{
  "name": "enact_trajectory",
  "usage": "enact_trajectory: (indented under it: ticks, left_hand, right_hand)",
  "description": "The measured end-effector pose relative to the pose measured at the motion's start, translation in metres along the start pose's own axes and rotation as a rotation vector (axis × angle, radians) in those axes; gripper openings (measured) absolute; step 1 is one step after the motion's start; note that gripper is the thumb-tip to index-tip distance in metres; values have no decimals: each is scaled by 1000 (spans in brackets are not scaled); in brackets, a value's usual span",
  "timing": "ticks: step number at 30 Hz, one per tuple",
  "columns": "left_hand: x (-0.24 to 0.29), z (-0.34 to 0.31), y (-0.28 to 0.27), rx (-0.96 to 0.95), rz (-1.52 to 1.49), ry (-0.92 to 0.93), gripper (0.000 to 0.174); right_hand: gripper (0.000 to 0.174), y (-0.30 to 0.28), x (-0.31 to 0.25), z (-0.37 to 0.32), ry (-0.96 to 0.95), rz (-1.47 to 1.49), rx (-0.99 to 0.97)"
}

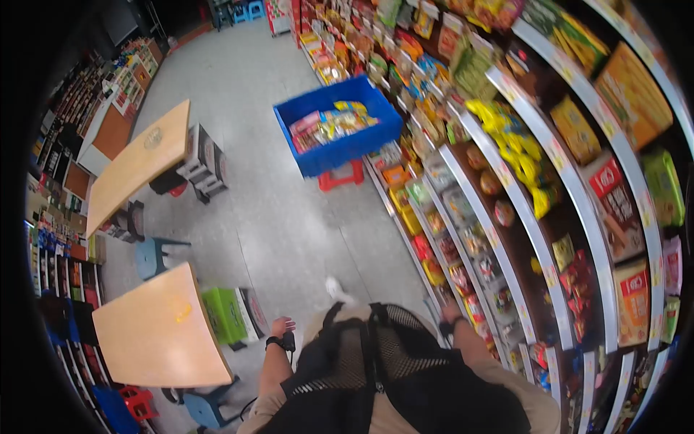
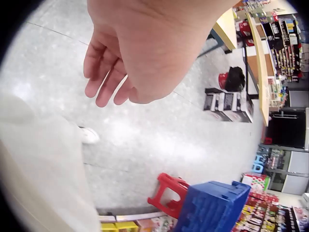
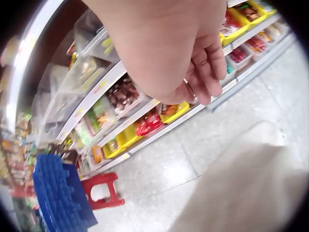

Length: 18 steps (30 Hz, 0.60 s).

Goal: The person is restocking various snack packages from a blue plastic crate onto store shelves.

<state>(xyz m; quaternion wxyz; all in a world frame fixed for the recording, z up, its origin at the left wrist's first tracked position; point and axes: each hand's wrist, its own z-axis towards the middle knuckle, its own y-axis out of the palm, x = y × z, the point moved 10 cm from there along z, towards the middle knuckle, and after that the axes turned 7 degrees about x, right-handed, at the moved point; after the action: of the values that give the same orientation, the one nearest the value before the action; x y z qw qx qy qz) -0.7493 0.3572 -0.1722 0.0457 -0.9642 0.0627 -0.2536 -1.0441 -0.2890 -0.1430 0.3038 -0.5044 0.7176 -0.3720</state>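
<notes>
My left hand hangs beside my body over the floor, holding nothing. In the left wrist view its fingers droop, loosely bent. The right hand is low by the shelves on my right, also without anything in it; its fingers curl slightly in the right wrist view. Ahead of me a blue crate stands on a red stool, apart from both hands. Packaged snacks in several colours lie inside the crate.
Snack shelves run along my right side. To my left are two wooden tables, a blue-grey stool and a green box. Grey floor forms an aisle between the tables and the shelves.
</notes>
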Motion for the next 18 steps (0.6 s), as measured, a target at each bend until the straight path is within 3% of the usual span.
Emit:
enact_trajectory:
  ticks: [1, 3, 5, 6, 7, 10, 11, 14, 16, 18]
  left_hand:
    - [55, 25, 3, 20, 10, 100, 30]
    - [133, 58, 4, 68, 38, 245, 27]
    - [216, 67, 12, 40, 472, 558, 27]
    - [238, 75, 14, 20, 137, 525, 29]
    - [272, 51, 18, 73, 156, 400, 30]
    - [317, 61, 27, 98, -56, 327, 30]
    - [326, 69, 40, 80, -10, 326, 30]
    - [340, 85, 78, -7, 120, 334, 31]
    - [380, 84, 120, -128, 158, 401, 31]
    - [430, 83, 153, -184, 283, 464, 31]
  right_hand:
    - [59, -2, 4, -9, 143, -13, 15]
    - [50, 7, -4, 8, 142, 140, -161]
    - [37, 6, -13, 24, 155, 286, -261]
    - [29, -1, -28, 30, 165, 371, -268]
    - [27, -13, -31, 58, 252, 550, -220]
    - [31, -33, -54, 138, 526, 1113, -50]
    - [24, -59, -68, 162, 626, 1217, 2]
    - [23, -151, -126, 240, 453, 1234, 49]
    - [20, -204, -156, 289, 373, 1387, 121]
    - [18, -266, -173, 342, 266, 1475, 375]
